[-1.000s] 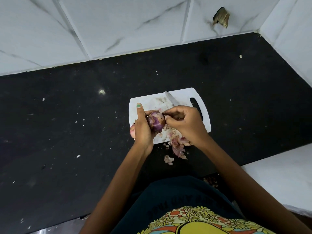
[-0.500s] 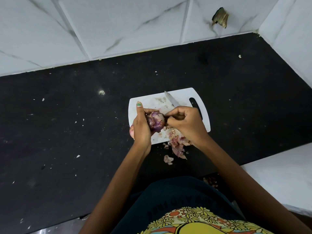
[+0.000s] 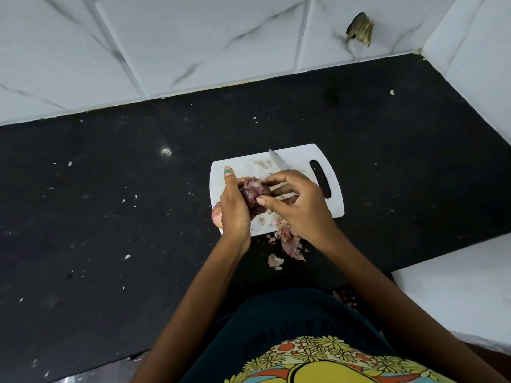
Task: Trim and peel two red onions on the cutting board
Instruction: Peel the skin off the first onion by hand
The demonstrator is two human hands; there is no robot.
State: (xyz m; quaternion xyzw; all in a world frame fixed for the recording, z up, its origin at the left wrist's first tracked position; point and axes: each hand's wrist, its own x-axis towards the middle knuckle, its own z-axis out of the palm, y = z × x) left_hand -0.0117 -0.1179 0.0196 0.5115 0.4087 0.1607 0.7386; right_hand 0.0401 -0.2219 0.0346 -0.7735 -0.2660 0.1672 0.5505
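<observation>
Head view: two red onions are counted; one purple, round, partly skinned onion (image 3: 253, 195) is gripped in the left hand (image 3: 234, 208) above the white plastic cutting board (image 3: 330, 201), and its skin is pinched by the right hand (image 3: 300, 201). A second, pale pink onion (image 3: 217, 215) is seen at the board's left edge, mostly hidden by the left hand. One steel knife (image 3: 277, 161) lies on the board, and papery peels (image 3: 290, 241) are scattered on the black speckled bench (image 3: 110, 217).

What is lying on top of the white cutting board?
On the cutting board lie a knife blade and onion skin scraps. The right hand covers the knife's handle and the board's middle.
</observation>
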